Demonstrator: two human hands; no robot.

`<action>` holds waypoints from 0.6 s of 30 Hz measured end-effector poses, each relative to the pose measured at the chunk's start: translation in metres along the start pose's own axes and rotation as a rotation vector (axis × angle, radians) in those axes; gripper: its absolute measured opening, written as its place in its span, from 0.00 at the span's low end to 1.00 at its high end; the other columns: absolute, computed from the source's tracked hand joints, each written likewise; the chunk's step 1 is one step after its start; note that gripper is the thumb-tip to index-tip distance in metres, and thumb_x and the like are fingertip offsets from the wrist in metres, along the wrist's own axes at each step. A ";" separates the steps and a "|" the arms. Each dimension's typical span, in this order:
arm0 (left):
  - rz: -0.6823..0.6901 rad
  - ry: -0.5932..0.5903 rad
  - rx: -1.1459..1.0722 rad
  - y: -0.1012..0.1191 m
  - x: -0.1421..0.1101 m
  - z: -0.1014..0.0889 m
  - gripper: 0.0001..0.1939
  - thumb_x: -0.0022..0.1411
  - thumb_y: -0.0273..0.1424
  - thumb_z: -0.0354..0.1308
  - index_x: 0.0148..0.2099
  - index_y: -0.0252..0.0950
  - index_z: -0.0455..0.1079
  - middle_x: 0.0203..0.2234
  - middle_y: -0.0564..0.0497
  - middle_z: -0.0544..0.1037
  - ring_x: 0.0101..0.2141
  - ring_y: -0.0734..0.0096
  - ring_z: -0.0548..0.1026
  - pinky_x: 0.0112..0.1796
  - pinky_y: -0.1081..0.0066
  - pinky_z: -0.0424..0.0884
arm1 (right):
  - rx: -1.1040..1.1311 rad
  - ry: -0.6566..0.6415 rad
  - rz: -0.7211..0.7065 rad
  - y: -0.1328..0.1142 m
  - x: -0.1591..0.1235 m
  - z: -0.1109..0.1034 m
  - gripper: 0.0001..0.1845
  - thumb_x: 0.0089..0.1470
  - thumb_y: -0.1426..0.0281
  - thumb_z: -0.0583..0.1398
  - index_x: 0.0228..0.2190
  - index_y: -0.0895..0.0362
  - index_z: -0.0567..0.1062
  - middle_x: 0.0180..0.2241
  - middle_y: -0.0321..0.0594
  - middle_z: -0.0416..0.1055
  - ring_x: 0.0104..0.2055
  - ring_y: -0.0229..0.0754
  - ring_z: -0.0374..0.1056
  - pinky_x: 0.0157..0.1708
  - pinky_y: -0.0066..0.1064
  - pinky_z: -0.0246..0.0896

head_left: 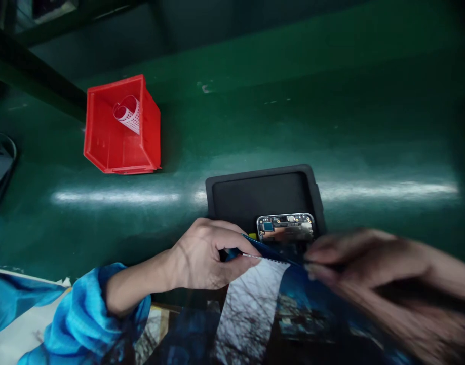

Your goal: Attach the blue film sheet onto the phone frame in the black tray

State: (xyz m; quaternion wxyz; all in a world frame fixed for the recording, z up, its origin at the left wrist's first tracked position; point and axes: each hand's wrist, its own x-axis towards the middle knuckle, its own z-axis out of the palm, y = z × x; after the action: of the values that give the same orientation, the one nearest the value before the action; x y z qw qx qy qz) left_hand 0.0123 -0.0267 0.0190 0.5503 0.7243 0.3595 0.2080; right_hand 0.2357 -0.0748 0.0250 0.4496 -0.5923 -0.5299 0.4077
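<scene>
The right hand (354, 261) is smeared by blur; the phone (285, 228) beside it is half hidden by the blue strip (266, 251).

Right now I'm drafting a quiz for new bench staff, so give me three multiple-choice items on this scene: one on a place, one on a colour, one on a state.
1. Where does the opened phone lie?
A. In the red bin
B. At the near right end of the black tray
C. On the bare green bench

2. What colour is the bin at the far left?
A. Red
B. Yellow
C. Grey

3. How does the left hand stand?
A. Flat and open on the bench
B. Thumb and fingers pinched on the edge of a blue sheet
C. Resting inside the bin

Answers
1. B: the exposed circuitry sits within the tray's rim, near its right end.
2. A: its walls are bright red, with a curled white strip inside.
3. B: the thumb presses the sheet's edge against the fingers; the right hand is blurred, its grip unclear.
</scene>
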 end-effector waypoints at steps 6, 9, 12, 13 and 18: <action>0.023 0.008 0.000 -0.001 0.002 -0.001 0.05 0.59 0.25 0.60 0.33 0.30 0.76 0.26 0.47 0.79 0.25 0.73 0.77 0.25 0.78 0.73 | 0.023 0.111 0.117 0.023 0.022 -0.011 0.12 0.40 0.71 0.70 0.19 0.52 0.71 0.22 0.34 0.74 0.27 0.41 0.74 0.26 0.30 0.73; 0.020 -0.003 -0.012 0.000 0.002 -0.002 0.04 0.59 0.26 0.60 0.33 0.31 0.76 0.26 0.48 0.79 0.24 0.74 0.77 0.24 0.79 0.71 | 0.027 0.112 0.090 0.031 0.023 -0.011 0.12 0.41 0.72 0.70 0.19 0.53 0.71 0.22 0.32 0.74 0.27 0.39 0.74 0.27 0.29 0.72; 0.005 -0.011 0.011 0.000 0.002 -0.003 0.04 0.59 0.26 0.60 0.34 0.32 0.76 0.26 0.49 0.79 0.23 0.74 0.76 0.23 0.79 0.71 | 0.049 0.116 0.081 0.034 0.023 -0.010 0.12 0.42 0.74 0.69 0.20 0.53 0.70 0.22 0.31 0.72 0.26 0.36 0.73 0.28 0.28 0.71; -0.004 -0.017 0.018 0.000 0.002 -0.003 0.04 0.59 0.27 0.60 0.34 0.32 0.76 0.26 0.49 0.79 0.23 0.74 0.76 0.23 0.78 0.71 | 0.054 0.116 0.082 0.034 0.023 -0.009 0.12 0.42 0.74 0.69 0.20 0.53 0.70 0.23 0.31 0.72 0.26 0.36 0.73 0.28 0.29 0.71; -0.021 -0.037 0.002 -0.001 0.001 -0.003 0.04 0.60 0.27 0.59 0.35 0.34 0.76 0.28 0.49 0.80 0.24 0.75 0.77 0.24 0.78 0.72 | 0.057 0.119 0.076 0.035 0.023 -0.009 0.12 0.42 0.74 0.68 0.20 0.52 0.70 0.23 0.31 0.71 0.25 0.35 0.71 0.26 0.29 0.70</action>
State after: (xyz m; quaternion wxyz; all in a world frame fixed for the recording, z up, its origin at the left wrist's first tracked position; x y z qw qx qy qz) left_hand 0.0102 -0.0241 0.0186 0.5584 0.7248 0.3570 0.1883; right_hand 0.2564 -0.0541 -0.0066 0.4812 -0.6221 -0.4676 0.4034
